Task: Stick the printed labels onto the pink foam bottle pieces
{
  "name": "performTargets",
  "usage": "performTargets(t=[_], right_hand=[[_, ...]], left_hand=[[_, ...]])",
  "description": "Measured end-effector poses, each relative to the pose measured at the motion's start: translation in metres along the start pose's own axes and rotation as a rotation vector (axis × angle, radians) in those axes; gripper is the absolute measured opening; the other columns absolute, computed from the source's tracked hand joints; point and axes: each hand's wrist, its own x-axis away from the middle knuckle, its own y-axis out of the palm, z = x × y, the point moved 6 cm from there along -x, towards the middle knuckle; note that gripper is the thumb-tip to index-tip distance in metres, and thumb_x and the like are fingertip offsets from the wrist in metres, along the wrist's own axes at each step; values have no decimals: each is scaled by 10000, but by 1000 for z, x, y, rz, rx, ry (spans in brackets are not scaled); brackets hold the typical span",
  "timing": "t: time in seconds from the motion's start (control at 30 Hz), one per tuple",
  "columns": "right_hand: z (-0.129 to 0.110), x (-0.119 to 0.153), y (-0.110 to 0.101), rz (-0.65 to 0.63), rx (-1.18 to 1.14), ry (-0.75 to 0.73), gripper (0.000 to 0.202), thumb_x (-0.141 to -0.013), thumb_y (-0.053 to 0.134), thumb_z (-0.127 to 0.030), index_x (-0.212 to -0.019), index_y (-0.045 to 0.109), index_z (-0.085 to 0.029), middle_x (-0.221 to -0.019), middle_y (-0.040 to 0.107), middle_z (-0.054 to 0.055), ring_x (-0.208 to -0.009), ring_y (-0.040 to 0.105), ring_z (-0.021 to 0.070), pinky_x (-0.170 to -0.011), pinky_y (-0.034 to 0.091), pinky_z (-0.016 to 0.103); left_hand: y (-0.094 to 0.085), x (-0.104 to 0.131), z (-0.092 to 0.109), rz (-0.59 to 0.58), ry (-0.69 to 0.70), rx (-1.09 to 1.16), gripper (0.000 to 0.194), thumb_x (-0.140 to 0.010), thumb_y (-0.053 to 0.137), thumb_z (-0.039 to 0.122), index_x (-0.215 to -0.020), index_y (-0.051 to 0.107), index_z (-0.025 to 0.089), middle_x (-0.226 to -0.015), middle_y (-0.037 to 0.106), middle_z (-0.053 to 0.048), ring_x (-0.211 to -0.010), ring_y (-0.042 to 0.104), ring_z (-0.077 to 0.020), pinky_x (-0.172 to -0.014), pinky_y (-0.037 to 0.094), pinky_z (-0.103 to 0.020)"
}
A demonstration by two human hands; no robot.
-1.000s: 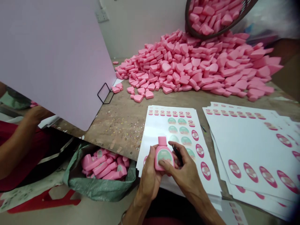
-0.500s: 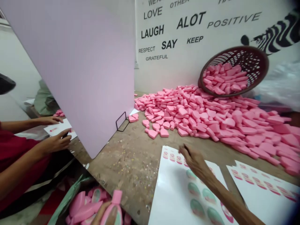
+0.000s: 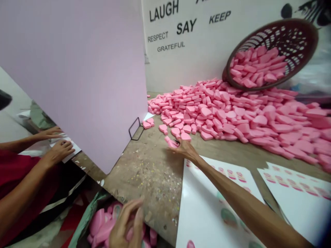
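My right hand [image 3: 185, 148] reaches across the table and has its fingers around a small pink bottle-shaped piece [image 3: 171, 142] at the front edge of the pile. A thin dark tool shows at its fingers, its kind unclear. Beneath my right forearm lies a white sheet of stickers [image 3: 196, 199], printed with pink-and-white labels along the top and green ovals lower down. My left hand [image 3: 128, 222], slightly blurred, hangs with fingers apart above a bag of pink bottle-shaped pieces [image 3: 99, 224], some bearing green oval stickers. No piece shows in its fingers.
A large heap of pink pieces [image 3: 232, 117] spreads along the wall below a tipped brown basket [image 3: 302, 38]. More sticker sheets [image 3: 307, 203] lie at right. A pale panel [image 3: 103, 86] in a black wire stand [image 3: 136, 130] separates a co-worker's hands [image 3: 58, 151] at left.
My right hand has gone from the sticker sheet to the pile's edge and taken hold of a piece. My left hand has let go of a stickered piece over the bag. The view has tilted down.
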Motion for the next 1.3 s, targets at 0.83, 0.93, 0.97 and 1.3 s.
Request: performTargets(t=[0.83, 0.93, 0.97, 1.3], right_hand=[[153, 293, -65, 408, 57, -51, 125, -892, 510, -295, -895, 591, -200, -824, 655, 37, -768, 557, 186, -726, 350, 339], [146, 298, -69, 439, 141, -121, 119, -892, 516, -265, -870, 605, -189, -785, 653, 39, -749, 550, 180, -721, 325, 334], [144, 298, -69, 442, 165, -133, 119, -892, 515, -254, -860, 608, -187, -770, 649, 38, -741, 548, 177, -717, 319, 331], [149, 299, -57, 388, 136, -102, 154, -883, 518, -238, -766, 608, -195, -691, 596, 18, -696, 520, 161, -685, 304, 315]], left_hand=[[189, 131, 51, -906, -351, 193, 370, -827, 552, 520, -872, 526, 154, -698, 620, -26, -544, 629, -144, -507, 491, -222], [197, 142, 51, -902, -325, 199, 352, -838, 553, 495, -901, 543, 149, -688, 584, -9, -574, 627, -141, -507, 496, -210], [199, 144, 51, -902, -322, 204, 345, -844, 548, 487, -919, 545, 151, -690, 575, -4, -585, 629, -138, -515, 502, -206], [206, 148, 42, -936, -308, 242, 331, -870, 511, 474, -1009, 533, 174, -738, 558, 10, -623, 660, -154, -571, 542, -232]])
